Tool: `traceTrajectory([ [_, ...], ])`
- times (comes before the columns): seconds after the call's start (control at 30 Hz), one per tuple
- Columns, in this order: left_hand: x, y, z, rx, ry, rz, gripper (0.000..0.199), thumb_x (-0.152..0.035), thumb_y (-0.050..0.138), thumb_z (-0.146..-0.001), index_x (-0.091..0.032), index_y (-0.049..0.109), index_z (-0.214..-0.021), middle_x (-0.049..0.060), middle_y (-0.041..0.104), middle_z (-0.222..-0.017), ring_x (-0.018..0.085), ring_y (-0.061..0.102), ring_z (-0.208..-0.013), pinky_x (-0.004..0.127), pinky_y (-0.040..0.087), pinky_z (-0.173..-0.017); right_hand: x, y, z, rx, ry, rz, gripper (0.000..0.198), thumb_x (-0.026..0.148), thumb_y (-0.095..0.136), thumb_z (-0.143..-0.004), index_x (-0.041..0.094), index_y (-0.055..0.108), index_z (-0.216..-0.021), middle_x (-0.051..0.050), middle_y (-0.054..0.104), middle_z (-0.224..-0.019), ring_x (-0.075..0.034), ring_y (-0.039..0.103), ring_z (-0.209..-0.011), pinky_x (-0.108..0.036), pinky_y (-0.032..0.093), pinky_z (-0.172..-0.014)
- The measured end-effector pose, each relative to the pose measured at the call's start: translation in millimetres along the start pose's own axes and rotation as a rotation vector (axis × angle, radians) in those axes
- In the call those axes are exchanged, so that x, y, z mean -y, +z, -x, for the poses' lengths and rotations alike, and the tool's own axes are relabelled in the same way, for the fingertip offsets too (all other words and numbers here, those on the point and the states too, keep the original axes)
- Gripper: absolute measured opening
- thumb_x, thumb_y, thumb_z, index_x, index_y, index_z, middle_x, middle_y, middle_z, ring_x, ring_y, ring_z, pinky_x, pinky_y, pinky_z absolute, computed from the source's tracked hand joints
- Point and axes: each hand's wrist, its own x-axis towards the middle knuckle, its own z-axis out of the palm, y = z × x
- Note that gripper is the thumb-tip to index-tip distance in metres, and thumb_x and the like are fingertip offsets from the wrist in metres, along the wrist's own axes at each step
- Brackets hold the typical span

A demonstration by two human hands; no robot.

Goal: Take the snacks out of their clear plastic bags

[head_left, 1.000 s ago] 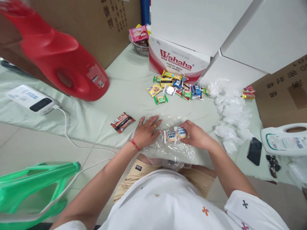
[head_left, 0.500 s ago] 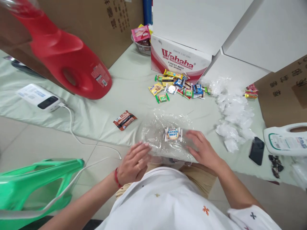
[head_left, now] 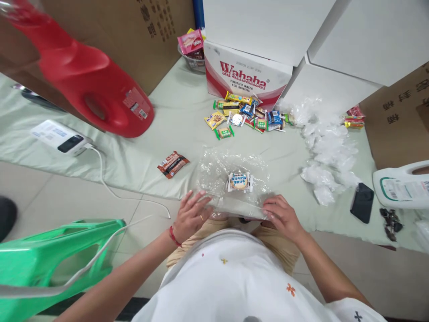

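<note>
A clear plastic bag [head_left: 214,179] is spread flat at the table's front edge. A small packaged biscuit [head_left: 239,181] with a white wrapper and blue lettering lies on or in it; I cannot tell which. My left hand [head_left: 192,217] rests at the bag's near left corner, fingers apart and stretched out. At the near right corner, my right hand [head_left: 283,217] has its thumb and fingers closed on the bag's edge. Left of the bag lies a brown snack packet [head_left: 173,164], touched by neither hand.
A pile of wrapped snacks [head_left: 241,114] sits before a Wahaha box [head_left: 246,76]. Crumpled clear bags [head_left: 326,147], a phone [head_left: 362,202] and keys [head_left: 390,223] lie to the right. Leftward are a red bottle [head_left: 97,89], a white power bank [head_left: 58,136] and a green stool [head_left: 60,255].
My right hand has moved down to the bag's near right edge and closed on it. My left hand's fingers have spread at the left corner. The near edge looks straighter.
</note>
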Motion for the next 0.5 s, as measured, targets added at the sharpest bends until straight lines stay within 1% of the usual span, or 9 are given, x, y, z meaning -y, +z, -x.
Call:
traceTrajectory([
  [0.07,-0.9,-14.4,-18.3,-0.032,-0.126,0.080,0.016,-0.024,0.061,-0.098,-0.029,0.075,-0.092,0.004,0.080,-0.115,0.026,0.055,-0.142,0.057,0.035,-0.125,4.7,-16.5,-15.5,0.025,0.097,-0.132,0.022,0.038,0.055,-0.103,0.028,0.075,-0.104,-0.007,0.073,-0.096,-0.023,0.067,-0.090,-0.041,0.056,-0.084],
  [0.1,-0.2,-20.5,-28.7,-0.038,-0.178,0.130,0.016,-0.025,0.060,-0.098,-0.027,0.073,-0.090,0.005,0.080,-0.110,0.026,0.056,-0.141,0.057,0.036,-0.125,5.6,-22.4,-22.9,0.025,0.162,-0.189,0.025,0.043,0.058,-0.102,0.027,0.076,-0.101,-0.006,0.072,-0.090,-0.022,0.065,-0.085,-0.037,0.055,-0.080],
  [0.2,8.2,-28.9,-61.4,-0.070,-0.272,0.294,0.021,-0.029,0.057,-0.099,-0.024,0.068,-0.082,0.005,0.078,-0.096,0.025,0.063,-0.129,0.053,0.043,-0.118,2.2,-28.6,-45.1,-0.010,0.368,-0.339,0.039,0.058,0.063,-0.095,0.021,0.074,-0.090,-0.001,0.061,-0.072,-0.016,0.054,-0.067,-0.029,0.046,-0.064],
  [0.27,18.6,-24.9,-81.9,-0.122,-0.333,0.359,0.025,-0.034,0.058,-0.099,-0.024,0.063,-0.077,0.004,0.075,-0.090,0.025,0.065,-0.121,0.048,0.048,-0.110,-5.2,-25.4,-60.1,-0.038,0.469,-0.416,0.047,0.065,0.066,-0.090,0.019,0.072,-0.085,0.002,0.051,-0.063,-0.012,0.044,-0.059,-0.026,0.037,-0.057],
  [0.37,38.6,-10.1,-107.6,-0.152,-0.478,0.348,0.031,-0.040,0.063,-0.093,-0.024,0.055,-0.067,0.004,0.071,-0.084,0.026,0.066,-0.112,0.046,0.049,-0.104,-21.2,-16.9,-80.6,-0.067,0.570,-0.448,0.050,0.068,0.068,-0.084,0.018,0.069,-0.083,0.005,0.042,-0.060,-0.010,0.033,-0.056,-0.025,0.027,-0.053],
  [0.43,51.4,-0.6,-119.8,-0.130,-0.598,0.282,0.032,-0.041,0.067,-0.087,-0.024,0.051,-0.064,0.006,0.068,-0.084,0.028,0.065,-0.106,0.047,0.049,-0.102,-32.4,-12.0,-90.8,-0.077,0.619,-0.427,0.048,0.066,0.069,-0.082,0.018,0.065,-0.079,0.006,0.039,-0.059,-0.010,0.031,-0.055,-0.025,0.025,-0.052],
  [0.5,59.3,3.5,-127.3,-0.165,-0.708,0.175,0.026,-0.039,0.072,-0.081,-0.024,0.054,-0.069,0.008,0.065,-0.091,0.029,0.062,-0.103,0.050,0.048,-0.102,-41.3,-8.7,-97.4,-0.077,0.641,-0.370,0.045,0.063,0.069,-0.081,0.019,0.062,-0.075,0.006,0.038,-0.059,-0.010,0.031,-0.054,-0.025,0.025,-0.051],
])
